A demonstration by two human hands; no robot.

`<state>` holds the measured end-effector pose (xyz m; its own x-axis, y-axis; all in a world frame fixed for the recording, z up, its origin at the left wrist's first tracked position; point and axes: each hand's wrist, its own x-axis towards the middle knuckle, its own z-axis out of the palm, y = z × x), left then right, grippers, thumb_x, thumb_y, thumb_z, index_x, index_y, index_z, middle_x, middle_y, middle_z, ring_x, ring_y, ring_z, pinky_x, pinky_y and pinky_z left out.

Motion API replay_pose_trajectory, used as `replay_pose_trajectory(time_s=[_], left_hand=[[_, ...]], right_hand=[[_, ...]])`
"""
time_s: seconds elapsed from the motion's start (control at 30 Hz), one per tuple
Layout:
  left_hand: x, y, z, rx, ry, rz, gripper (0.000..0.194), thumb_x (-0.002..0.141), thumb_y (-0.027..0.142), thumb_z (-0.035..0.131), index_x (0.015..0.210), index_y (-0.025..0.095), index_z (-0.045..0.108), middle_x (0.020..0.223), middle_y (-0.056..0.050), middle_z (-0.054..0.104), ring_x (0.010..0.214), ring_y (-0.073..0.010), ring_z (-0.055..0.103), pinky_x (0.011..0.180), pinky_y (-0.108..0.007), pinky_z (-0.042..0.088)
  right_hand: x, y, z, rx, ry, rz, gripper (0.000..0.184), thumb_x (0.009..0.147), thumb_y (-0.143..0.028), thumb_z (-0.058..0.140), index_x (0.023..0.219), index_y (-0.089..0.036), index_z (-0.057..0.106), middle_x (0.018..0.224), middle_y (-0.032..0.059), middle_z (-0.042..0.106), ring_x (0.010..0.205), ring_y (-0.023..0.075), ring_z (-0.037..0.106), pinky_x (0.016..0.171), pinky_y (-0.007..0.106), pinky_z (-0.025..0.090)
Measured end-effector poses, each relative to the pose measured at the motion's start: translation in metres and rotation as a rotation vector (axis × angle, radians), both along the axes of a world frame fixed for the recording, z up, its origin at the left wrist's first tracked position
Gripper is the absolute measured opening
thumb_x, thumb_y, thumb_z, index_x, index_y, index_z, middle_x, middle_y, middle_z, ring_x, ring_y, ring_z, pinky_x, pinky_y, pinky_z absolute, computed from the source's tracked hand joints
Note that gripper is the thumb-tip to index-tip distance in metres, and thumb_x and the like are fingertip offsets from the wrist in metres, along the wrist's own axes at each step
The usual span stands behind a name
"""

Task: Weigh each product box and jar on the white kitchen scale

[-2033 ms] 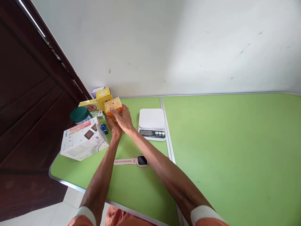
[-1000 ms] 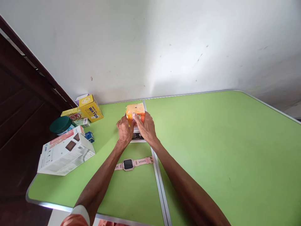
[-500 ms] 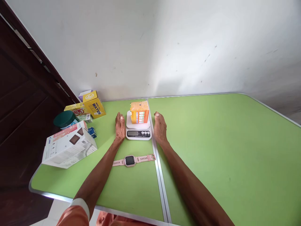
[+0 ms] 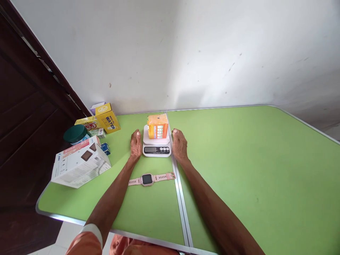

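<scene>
A white kitchen scale [image 4: 157, 150] with a dark display and several round buttons lies on the green table. On its platform stands an orange-and-yellow plastic-wrapped pack [image 4: 157, 126], upright. My left hand [image 4: 136, 145] rests on edge just left of the scale, thumb up, fingers pointing away from me, holding nothing. Just right of the scale, my right hand [image 4: 180, 144] is held the same way, also with nothing in it; its fingers are partly hidden. Neither hand touches the pack. A pink smartwatch [image 4: 147, 179] lies flat, strap spread out, between my forearms.
At the left stand a white box [image 4: 79, 164], a green-lidded jar [image 4: 75, 133], a small blue box [image 4: 105, 148] and yellow boxes [image 4: 107, 118]. A metal seam [image 4: 181, 198] crosses the green table [image 4: 252, 159]. A wall [image 4: 212, 53] rises behind it.
My right hand has shifted slightly left, closer to the scale. My left hand stays almost in place. The view has tilted a little; the pack, scale and smartwatch have not moved on the table.
</scene>
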<state>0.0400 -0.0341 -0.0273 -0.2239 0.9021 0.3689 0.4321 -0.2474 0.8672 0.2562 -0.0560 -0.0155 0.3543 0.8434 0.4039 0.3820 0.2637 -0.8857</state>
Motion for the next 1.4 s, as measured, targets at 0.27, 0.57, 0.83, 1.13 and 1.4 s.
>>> replay_pose_trajectory(time_s=[0.27, 0.57, 0.83, 1.13, 1.4], left_hand=[[0.002, -0.002, 0.004, -0.025, 0.015, 0.003, 0.084, 0.103, 0.085, 0.025, 0.13, 0.02, 0.072, 0.134, -0.018, 0.073, 0.127, -0.0306, 0.069, 0.111, -0.049, 0.057], [0.0, -0.006, 0.012, 0.043, 0.144, -0.047, 0.085, 0.102, 0.087, 0.018, 0.115, 0.023, 0.073, 0.118, -0.018, 0.075, 0.119, -0.0321, 0.069, 0.11, -0.051, 0.055], [0.002, -0.008, 0.015, 0.057, 0.204, -0.048, 0.084, 0.105, 0.083, 0.016, 0.112, 0.022, 0.073, 0.115, -0.018, 0.075, 0.115, -0.0324, 0.067, 0.104, -0.052, 0.056], [0.003, -0.008, 0.016, 0.06, 0.226, -0.049, 0.082, 0.106, 0.08, 0.016, 0.111, 0.022, 0.074, 0.116, -0.018, 0.076, 0.115, -0.031, 0.068, 0.105, -0.05, 0.056], [0.004, -0.008, 0.016, 0.044, 0.227, -0.037, 0.083, 0.104, 0.084, 0.016, 0.113, 0.026, 0.074, 0.118, -0.017, 0.076, 0.116, -0.0311, 0.068, 0.105, -0.049, 0.057]], right_hand=[[0.001, 0.003, -0.003, 0.016, -0.006, -0.007, 0.055, 0.108, -0.073, 0.026, 0.089, -0.028, 0.053, 0.094, 0.0093, 0.067, 0.094, 0.0292, 0.06, 0.096, 0.051, 0.051], [0.002, 0.005, -0.007, 0.028, -0.035, -0.007, 0.061, 0.107, -0.078, 0.024, 0.094, -0.028, 0.056, 0.096, 0.0091, 0.069, 0.096, 0.0291, 0.06, 0.097, 0.05, 0.051], [0.002, 0.005, -0.007, 0.025, -0.056, 0.002, 0.057, 0.108, -0.073, 0.025, 0.095, -0.028, 0.057, 0.099, 0.0103, 0.07, 0.097, 0.0293, 0.061, 0.097, 0.05, 0.051], [0.003, 0.004, -0.005, 0.021, -0.071, 0.009, 0.051, 0.109, -0.068, 0.027, 0.093, -0.028, 0.055, 0.097, 0.0104, 0.069, 0.096, 0.0295, 0.061, 0.095, 0.051, 0.053], [0.001, 0.004, -0.004, 0.027, -0.072, 0.0, 0.052, 0.108, -0.069, 0.026, 0.093, -0.028, 0.052, 0.096, 0.0094, 0.068, 0.093, 0.0279, 0.06, 0.095, 0.049, 0.053]])
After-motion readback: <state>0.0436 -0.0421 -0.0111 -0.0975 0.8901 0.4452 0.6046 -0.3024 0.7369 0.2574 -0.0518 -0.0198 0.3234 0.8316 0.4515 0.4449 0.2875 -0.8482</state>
